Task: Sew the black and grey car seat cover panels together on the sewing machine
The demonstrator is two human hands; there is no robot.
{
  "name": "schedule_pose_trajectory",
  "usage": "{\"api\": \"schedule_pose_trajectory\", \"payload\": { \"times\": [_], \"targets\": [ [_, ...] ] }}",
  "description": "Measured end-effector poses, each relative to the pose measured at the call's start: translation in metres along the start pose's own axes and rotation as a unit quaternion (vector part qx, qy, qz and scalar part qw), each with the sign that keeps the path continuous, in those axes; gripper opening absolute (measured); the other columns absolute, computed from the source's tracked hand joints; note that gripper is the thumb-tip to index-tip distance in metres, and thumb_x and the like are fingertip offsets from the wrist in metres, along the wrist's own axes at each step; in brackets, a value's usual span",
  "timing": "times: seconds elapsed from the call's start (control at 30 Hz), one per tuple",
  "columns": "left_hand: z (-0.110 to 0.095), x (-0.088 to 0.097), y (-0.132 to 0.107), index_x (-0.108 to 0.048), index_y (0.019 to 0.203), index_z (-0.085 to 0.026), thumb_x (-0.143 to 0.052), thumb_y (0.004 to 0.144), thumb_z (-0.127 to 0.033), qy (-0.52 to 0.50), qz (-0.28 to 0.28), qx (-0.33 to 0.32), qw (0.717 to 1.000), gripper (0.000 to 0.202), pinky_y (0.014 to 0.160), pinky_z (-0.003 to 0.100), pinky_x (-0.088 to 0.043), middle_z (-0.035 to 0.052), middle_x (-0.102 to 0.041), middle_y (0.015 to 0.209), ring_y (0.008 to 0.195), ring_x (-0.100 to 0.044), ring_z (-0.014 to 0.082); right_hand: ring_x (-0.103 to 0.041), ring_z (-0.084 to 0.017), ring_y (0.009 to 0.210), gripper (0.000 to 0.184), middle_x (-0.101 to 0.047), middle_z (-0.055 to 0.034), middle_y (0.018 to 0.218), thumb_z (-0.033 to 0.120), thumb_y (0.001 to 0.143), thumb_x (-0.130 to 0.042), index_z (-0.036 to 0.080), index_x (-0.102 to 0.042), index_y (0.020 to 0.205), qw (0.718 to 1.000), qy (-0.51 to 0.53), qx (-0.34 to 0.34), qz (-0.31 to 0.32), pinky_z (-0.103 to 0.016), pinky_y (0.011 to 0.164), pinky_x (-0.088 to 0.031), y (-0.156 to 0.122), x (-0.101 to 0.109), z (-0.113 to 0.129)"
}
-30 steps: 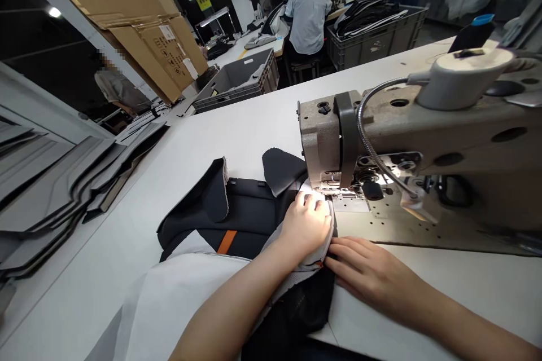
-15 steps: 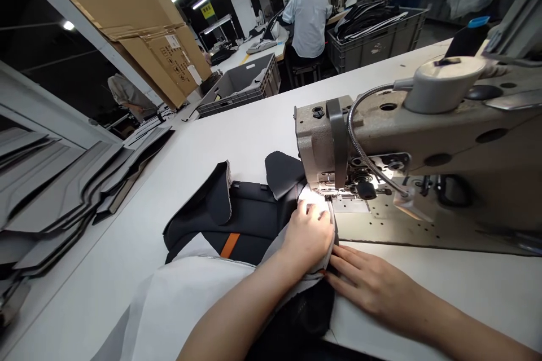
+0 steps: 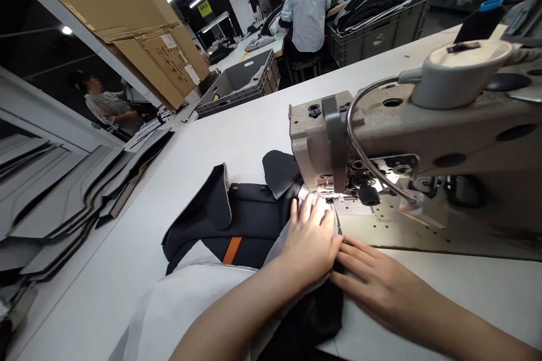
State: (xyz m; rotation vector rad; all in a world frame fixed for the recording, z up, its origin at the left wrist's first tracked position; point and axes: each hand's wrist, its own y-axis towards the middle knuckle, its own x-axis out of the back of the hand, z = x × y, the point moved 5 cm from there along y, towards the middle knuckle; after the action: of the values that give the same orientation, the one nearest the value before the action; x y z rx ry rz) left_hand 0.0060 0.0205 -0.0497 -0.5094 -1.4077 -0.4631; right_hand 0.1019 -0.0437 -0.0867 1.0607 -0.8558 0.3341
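A dark padded cover piece (image 3: 245, 217) with an orange strip (image 3: 232, 249) and grey-white panels lies on the white table in front of an industrial sewing machine (image 3: 406, 141). My left hand (image 3: 311, 237) lies flat on the fabric edge just before the lit needle area (image 3: 334, 197), fingers stretched toward the presser foot. My right hand (image 3: 372, 282) rests flat beside it on the table, fingertips touching the fabric's right edge. Both hands press the material and grip nothing.
Stacks of grey cut panels (image 3: 63, 197) sit at the left. Cardboard boxes (image 3: 127, 22) lean on a shelf above. Grey crates (image 3: 243, 82) stand beyond the table. A person in a light shirt (image 3: 305, 8) sits with their back turned; another person (image 3: 105, 107) works at the left.
My left hand has slid a little forward with the fabric toward the needle. My right hand followed closer beside it. The view shifted slightly.
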Motion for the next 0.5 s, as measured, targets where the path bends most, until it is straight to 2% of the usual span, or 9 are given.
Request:
{"api": "schedule_pose_trajectory", "payload": {
  "times": [0.07,0.1,0.13,0.2,0.27,0.3,0.37,0.43,0.5],
  "targets": [
    [-0.003,0.008,-0.027,-0.037,0.138,-0.011,-0.046,0.089,-0.045,0.003,0.019,-0.031,0.999,0.061,0.113,0.056,-0.018,0.0141,-0.026,0.149,0.139,-0.013,0.0336,-0.056,-0.021,0.107,0.024,-0.063,-0.0083,0.101,0.013,0.086,-0.046,0.019,-0.063,0.102,0.999,0.052,-0.006,0.009,-0.046,0.105,-0.04,0.002,-0.007,0.008],
    [-0.004,0.01,-0.04,-0.036,0.139,-0.012,-0.049,0.086,-0.044,0.01,0.034,-0.045,0.998,0.064,0.113,0.056,-0.018,0.0135,-0.025,0.15,0.138,-0.014,0.0338,-0.056,-0.021,0.105,0.021,-0.063,-0.0073,0.099,0.015,0.085,-0.048,0.02,-0.063,0.099,0.998,0.064,-0.005,0.008,-0.045,0.105,-0.04,0.004,-0.011,0.012],
    [-0.002,0.012,-0.051,-0.036,0.139,-0.012,-0.052,0.084,-0.041,0.021,0.045,-0.051,0.997,0.064,0.113,0.055,-0.021,0.0133,-0.026,0.149,0.137,-0.018,0.034,-0.056,-0.021,0.105,0.019,-0.063,-0.0074,0.099,0.016,0.085,-0.049,0.019,-0.063,0.098,0.998,0.061,-0.002,0.003,-0.044,0.105,-0.04,0.006,-0.015,0.017],
    [0.005,0.013,-0.064,-0.038,0.138,-0.011,-0.052,0.081,-0.027,0.048,0.058,-0.039,0.996,0.061,0.106,0.051,-0.035,0.0132,-0.038,0.143,0.127,-0.036,0.0321,-0.056,-0.023,0.107,0.021,-0.063,-0.0108,0.103,0.015,0.085,-0.051,0.016,-0.063,0.102,1.0,0.018,0.005,-0.012,-0.043,0.104,-0.041,0.009,-0.023,0.024],
    [0.017,0.014,-0.065,-0.04,0.136,-0.011,-0.046,0.079,-0.011,0.076,0.051,-0.006,0.996,0.057,0.09,0.042,-0.049,0.0119,-0.054,0.124,0.107,-0.052,0.0265,-0.056,-0.026,0.108,0.026,-0.062,-0.0147,0.108,0.014,0.085,-0.051,0.012,-0.062,0.109,0.999,-0.035,0.013,-0.025,-0.044,0.101,-0.043,0.011,-0.03,0.028],
    [0.022,0.016,-0.062,-0.043,0.133,-0.012,-0.042,0.078,-0.005,0.089,0.04,0.012,0.995,0.055,0.082,0.038,-0.052,0.01,-0.059,0.112,0.097,-0.056,0.0239,-0.055,-0.027,0.109,0.028,-0.061,-0.0165,0.111,0.014,0.085,-0.051,0.011,-0.061,0.112,0.998,-0.056,0.018,-0.028,-0.045,0.099,-0.044,0.01,-0.033,0.029],
    [0.028,0.021,-0.052,-0.052,0.123,-0.014,-0.035,0.078,0.002,0.103,0.009,0.041,0.994,0.051,0.074,0.035,-0.052,0.0065,-0.061,0.093,0.084,-0.057,0.0211,-0.055,-0.03,0.111,0.031,-0.06,-0.018,0.116,0.017,0.086,-0.052,0.012,-0.06,0.115,0.996,-0.083,0.02,-0.031,-0.045,0.098,-0.045,0.007,-0.037,0.031],
    [0.024,0.021,-0.042,-0.057,0.114,-0.017,-0.035,0.079,-0.002,0.079,0.011,0.035,0.996,0.044,0.07,0.034,-0.052,0.0054,-0.06,0.087,0.08,-0.057,0.0213,-0.055,-0.03,0.112,0.033,-0.059,-0.0176,0.118,0.021,0.086,-0.053,0.012,-0.06,0.117,0.995,-0.093,0.01,-0.033,-0.045,0.098,-0.045,0.004,-0.038,0.031],
    [0.01,0.015,-0.037,-0.054,0.117,-0.017,-0.04,0.081,-0.012,0.019,0.069,-0.003,0.997,0.039,0.065,0.034,-0.052,0.0054,-0.06,0.087,0.077,-0.058,0.0223,-0.057,-0.03,0.107,0.03,-0.062,-0.0172,0.112,0.019,0.084,-0.053,0.01,-0.063,0.11,0.994,-0.098,0.012,-0.047,-0.045,0.098,-0.045,0.003,-0.035,0.033]
  ]
}}
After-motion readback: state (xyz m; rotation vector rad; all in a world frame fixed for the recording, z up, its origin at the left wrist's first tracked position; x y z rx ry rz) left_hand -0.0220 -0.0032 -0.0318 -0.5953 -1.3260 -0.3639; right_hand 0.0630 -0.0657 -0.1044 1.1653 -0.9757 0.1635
